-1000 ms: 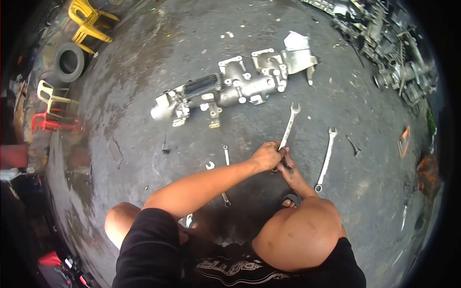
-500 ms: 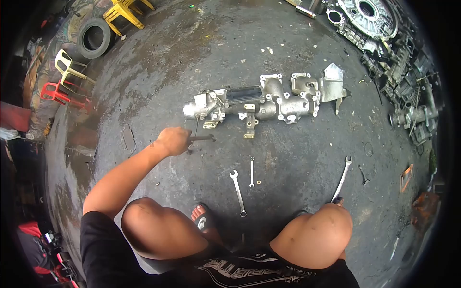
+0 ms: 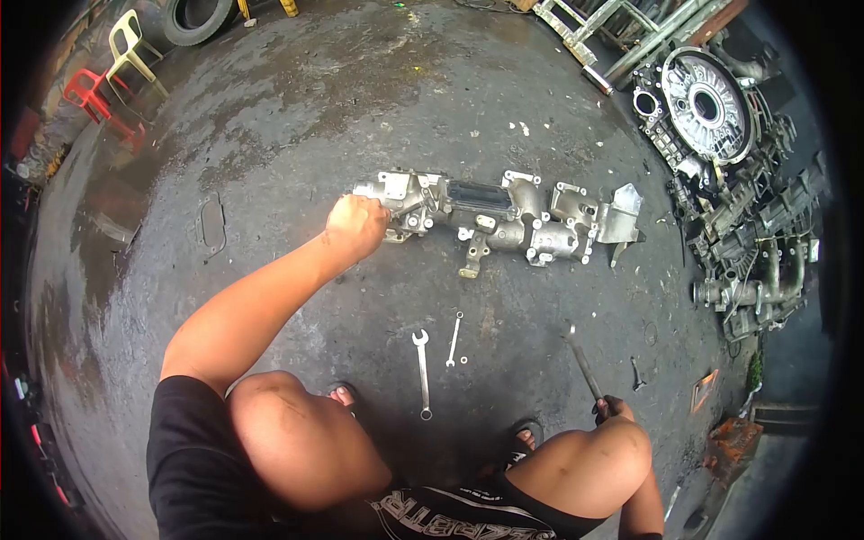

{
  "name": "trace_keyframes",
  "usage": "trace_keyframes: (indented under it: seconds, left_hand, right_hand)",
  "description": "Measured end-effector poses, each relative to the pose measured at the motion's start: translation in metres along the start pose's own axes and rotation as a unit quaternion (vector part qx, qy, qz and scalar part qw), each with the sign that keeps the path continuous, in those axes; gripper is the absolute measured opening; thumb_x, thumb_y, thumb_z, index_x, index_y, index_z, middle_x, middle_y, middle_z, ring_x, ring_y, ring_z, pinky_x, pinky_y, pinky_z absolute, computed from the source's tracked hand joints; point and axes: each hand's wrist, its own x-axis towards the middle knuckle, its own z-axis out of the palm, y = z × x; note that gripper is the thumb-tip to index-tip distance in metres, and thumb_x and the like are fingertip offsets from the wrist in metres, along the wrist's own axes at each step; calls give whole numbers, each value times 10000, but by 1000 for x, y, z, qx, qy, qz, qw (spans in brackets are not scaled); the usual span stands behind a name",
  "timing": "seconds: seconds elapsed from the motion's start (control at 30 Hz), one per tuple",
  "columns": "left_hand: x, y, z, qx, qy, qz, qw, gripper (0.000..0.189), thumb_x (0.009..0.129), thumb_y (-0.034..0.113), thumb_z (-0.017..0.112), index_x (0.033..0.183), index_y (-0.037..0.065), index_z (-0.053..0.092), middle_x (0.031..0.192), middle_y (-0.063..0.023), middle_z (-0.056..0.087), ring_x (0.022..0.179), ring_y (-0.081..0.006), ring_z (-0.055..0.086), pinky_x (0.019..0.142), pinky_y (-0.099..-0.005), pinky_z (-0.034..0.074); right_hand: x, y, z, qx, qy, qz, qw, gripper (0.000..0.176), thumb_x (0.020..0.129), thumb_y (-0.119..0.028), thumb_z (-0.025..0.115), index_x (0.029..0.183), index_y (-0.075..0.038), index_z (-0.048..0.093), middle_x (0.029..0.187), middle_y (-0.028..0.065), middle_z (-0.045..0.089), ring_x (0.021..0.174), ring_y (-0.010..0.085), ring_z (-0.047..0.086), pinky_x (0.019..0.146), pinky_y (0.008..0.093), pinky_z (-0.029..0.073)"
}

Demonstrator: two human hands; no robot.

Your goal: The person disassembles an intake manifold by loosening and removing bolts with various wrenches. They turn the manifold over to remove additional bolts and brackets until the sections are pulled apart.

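Note:
My left hand [image 3: 358, 223] is closed in a fist at the left end of a metal engine manifold [image 3: 517, 236], over its pipe end. A dark bar-shaped tool, mostly hidden, seems to be in that fist. Beside my right knee, my right hand [image 3: 616, 409] is wrapped round a wrench [image 3: 585, 364], which looks dark along its shaft and points up and away from me. On the floor between my feet and the manifold lie a large combination wrench [image 3: 423, 376], a smaller wrench [image 3: 455, 339] and a small ring [image 3: 463, 360].
Dismantled engine castings and a round bell housing [image 3: 706, 103] are piled at right. A thin gasket [image 3: 212, 225] lies on the floor at left. A small tool [image 3: 637, 373] lies right of my wrench. Chairs [image 3: 129, 45] and a tyre [image 3: 193, 20] stand at far left.
My left hand has moved up from the floor in front of the manifold to its left end. My right hand has swung the wrench leftward. The view has shifted.

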Motion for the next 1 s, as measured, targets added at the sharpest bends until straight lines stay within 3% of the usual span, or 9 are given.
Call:
trace_keyframes:
  seconds: [0.07,0.2,0.4,0.47,0.53,0.67,0.73,0.9,1.0]
  left_hand:
    - [2,1,0,-9,0,-2,1000,160,819,133,542,814,113,700,792,-88,699,776,-240,698,669,-370,543]
    - [3,2,-6,12,-6,-4,1000,170,818,123,541,788,118,709,808,-87,705,797,-236,699,685,-365,546]
    - [6,0,-9,-2,1,-10,1000,176,821,127,544,826,116,720,831,-91,709,832,-235,697,712,-366,549]
    - [5,2,-7,-10,-3,-20,1000,179,826,127,542,837,112,720,848,-96,709,849,-232,695,725,-364,549]
    - [3,0,-4,-19,-3,-16,1000,182,829,125,539,844,109,719,855,-94,708,844,-234,695,721,-363,548]
    - [-2,-3,0,-37,34,-11,999,177,828,129,542,826,115,718,835,-90,707,823,-235,696,709,-363,546]
    - [-2,-2,-3,-34,34,5,999,175,828,130,542,814,117,716,827,-87,707,816,-235,696,703,-364,546]
    - [-10,-9,-3,-1,57,8,998,172,820,130,542,764,120,704,788,-84,699,784,-235,695,687,-374,540]
    - [-10,-11,-5,-33,16,-20,999,164,805,133,549,760,122,706,778,-89,697,764,-237,696,678,-371,536]
  right_hand:
    - [-43,-89,-19,-32,-53,-75,995,373,969,-369,521,853,-31,627,627,64,571,583,186,517,575,365,430]
    - [-32,-220,-34,-249,-238,-244,907,365,961,-400,533,905,-51,624,642,10,548,571,161,516,561,333,441]
    - [58,-372,36,-476,-432,-139,753,384,927,-447,579,884,-76,670,668,11,569,567,113,532,490,279,438]
    - [73,-410,54,-441,-332,-276,787,331,940,-383,568,885,-71,664,693,15,569,550,117,526,476,302,439]
    - [104,-416,82,-350,-79,-503,786,316,950,-364,557,886,-78,676,691,14,569,563,114,530,497,307,450]
    - [61,-435,88,-350,-298,-252,852,291,949,-352,562,932,-96,699,700,2,568,581,113,531,528,303,453]
    - [52,-439,83,-480,-424,-135,756,281,947,-347,568,944,-103,708,714,-13,571,579,115,526,532,287,446]
    - [60,-431,79,-525,-418,-81,737,283,946,-342,573,898,-100,712,708,-29,555,568,107,508,517,282,431]
    - [65,-430,72,-492,-333,-111,797,271,940,-343,584,921,-111,722,703,-34,547,568,105,500,517,282,427]
